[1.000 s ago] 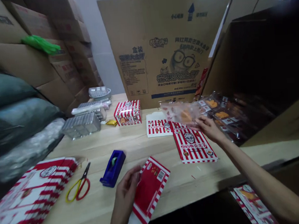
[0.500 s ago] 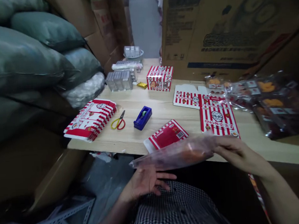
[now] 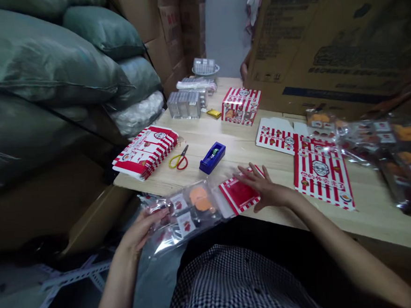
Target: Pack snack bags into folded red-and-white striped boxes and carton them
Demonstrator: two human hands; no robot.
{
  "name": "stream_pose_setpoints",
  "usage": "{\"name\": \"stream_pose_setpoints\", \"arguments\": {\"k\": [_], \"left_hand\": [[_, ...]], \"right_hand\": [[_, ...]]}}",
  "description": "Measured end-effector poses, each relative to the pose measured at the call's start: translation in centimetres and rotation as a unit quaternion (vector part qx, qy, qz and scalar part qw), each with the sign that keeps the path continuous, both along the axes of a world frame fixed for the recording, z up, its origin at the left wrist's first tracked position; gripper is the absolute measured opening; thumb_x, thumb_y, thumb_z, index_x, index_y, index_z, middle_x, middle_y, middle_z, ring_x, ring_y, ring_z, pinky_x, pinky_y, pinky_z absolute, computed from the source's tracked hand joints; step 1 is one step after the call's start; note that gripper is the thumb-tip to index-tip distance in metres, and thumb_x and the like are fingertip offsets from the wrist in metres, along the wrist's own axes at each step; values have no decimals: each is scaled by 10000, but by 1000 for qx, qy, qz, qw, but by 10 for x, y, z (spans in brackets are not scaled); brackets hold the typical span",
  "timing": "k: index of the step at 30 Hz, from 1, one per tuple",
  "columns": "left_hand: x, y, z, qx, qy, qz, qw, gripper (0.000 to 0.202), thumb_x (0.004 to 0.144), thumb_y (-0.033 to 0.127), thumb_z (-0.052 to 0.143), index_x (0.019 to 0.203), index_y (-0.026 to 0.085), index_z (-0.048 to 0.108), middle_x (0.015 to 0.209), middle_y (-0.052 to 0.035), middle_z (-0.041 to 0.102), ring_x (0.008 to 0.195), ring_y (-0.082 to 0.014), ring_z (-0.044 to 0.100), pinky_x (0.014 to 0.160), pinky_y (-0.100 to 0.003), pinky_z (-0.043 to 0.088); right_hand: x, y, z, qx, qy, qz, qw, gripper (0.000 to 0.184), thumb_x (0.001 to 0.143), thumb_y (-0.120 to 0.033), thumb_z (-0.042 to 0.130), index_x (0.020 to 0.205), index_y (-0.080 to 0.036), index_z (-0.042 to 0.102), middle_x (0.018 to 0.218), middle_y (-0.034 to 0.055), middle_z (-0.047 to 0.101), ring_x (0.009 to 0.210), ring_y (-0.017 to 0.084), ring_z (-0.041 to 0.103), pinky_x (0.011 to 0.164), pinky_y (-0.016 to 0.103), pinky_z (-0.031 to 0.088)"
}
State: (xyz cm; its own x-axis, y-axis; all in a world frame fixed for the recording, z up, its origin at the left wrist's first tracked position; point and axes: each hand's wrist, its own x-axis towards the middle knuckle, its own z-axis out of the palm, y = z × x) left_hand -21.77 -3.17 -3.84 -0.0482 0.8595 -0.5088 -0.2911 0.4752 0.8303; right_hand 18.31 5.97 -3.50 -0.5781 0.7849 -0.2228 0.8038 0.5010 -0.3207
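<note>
Clear plastic packet point(image 3: 181, 216) with an orange piece point(image 3: 199, 199) sealed inside: by which hand is it held now?

It is gripped by the left hand point(image 3: 140, 233), with the fingers curled round its edge. It is held just off the near edge of the wooden table point(image 3: 204, 135), above the checked clothing point(image 3: 235, 283) on the lap. Half a second ago it was being carried by the right hand.

And the right hand point(image 3: 264, 189)?

It has been opened, with the fingers spread, and laid on a flat red-and-white carton point(image 3: 239, 194). The packet's end lies just beside that carton, which had no hand on it earlier.

What is seen beyond the grip?

Past the right hand, a blue tape dispenser point(image 3: 212, 158) and red-and-yellow scissors point(image 3: 178, 158) are placed toward the left, beside a stack of flat cartons point(image 3: 145, 151). A striped printed sheet point(image 3: 321, 176) is spread to the right. Farther off stands an assembled striped box point(image 3: 241, 106), and behind it another person's hand point(image 3: 245, 71) has come into view at the edge of a cardboard sheet point(image 3: 331, 37).
</note>
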Motion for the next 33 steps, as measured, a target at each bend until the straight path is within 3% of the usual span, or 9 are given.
{"name": "stream_pose_setpoints", "arguments": {"k": [2, 5, 11, 15, 23, 28, 33], "left_hand": [[-12, 11, -6, -6, 14, -52, 999, 392, 644, 173, 875, 1000, 126, 719, 860, -89, 783, 646, -202, 738, 614, -299, 624], [-14, 29, -20, -8, 8, -112, 994, 343, 651, 212, 875, 948, 119, 729, 798, -94, 775, 616, -193, 720, 600, -286, 597], [5, 72, -32, -6, 7, -166, 986, 357, 613, 190, 877, 930, 93, 744, 845, -125, 783, 678, -210, 731, 656, -307, 597], [21, 90, -40, 7, 7, -155, 988, 377, 616, 201, 876, 944, 75, 740, 838, -118, 784, 683, -198, 730, 665, -288, 586], [49, 89, -66, 53, 22, -115, 992, 415, 619, 275, 886, 971, 122, 729, 810, -54, 775, 687, -174, 714, 666, -265, 558], [56, 91, -62, 85, 32, -173, 981, 357, 631, 266, 891, 923, 114, 754, 822, -60, 767, 684, -163, 698, 647, -239, 526], [44, 92, -57, 96, 28, -229, 968, 398, 634, 285, 888, 971, 123, 752, 877, -71, 769, 734, -189, 707, 697, -274, 542]], "right_hand": [[-9, 17, -24, 4, -79, 26, 997, 1404, 480, -234, 959, 1621, -310, 145, 1702, 126, -23, 1523, 455, -163, 1128, 715, -166], [-18, 31, -45, -24, -102, 48, 993, 1443, 484, -246, 924, 1629, -284, 45, 1704, 153, 19, 1527, 465, -149, 1114, 740, -147], [-6, 16, -46, -68, 0, 64, 996, 1334, 532, -369, 870, 1626, -313, 107, 1637, 180, 256, 1538, 423, 129, 1157, 709, -63], [0, -10, -47, -80, 1, 22, 997, 1256, 547, -438, 867, 1613, -270, 222, 1614, 213, 262, 1536, 425, 136, 1183, 662, -76], [0, -41, -78, 9, 44, -50, 998, 1178, 604, -462, 828, 1604, -198, 263, 1552, 232, 305, 1512, 441, 182, 1208, 627, -59], [-2, -42, -83, 28, 50, -56, 997, 1170, 586, -455, 836, 1591, -194, 297, 1530, 227, 320, 1498, 445, 207, 1209, 627, -63], [-1, -45, -87, 31, 66, -65, 995, 1196, 591, -493, 823, 1606, -238, 244, 1556, 202, 295, 1511, 418, 195, 1210, 628, -62]]}}
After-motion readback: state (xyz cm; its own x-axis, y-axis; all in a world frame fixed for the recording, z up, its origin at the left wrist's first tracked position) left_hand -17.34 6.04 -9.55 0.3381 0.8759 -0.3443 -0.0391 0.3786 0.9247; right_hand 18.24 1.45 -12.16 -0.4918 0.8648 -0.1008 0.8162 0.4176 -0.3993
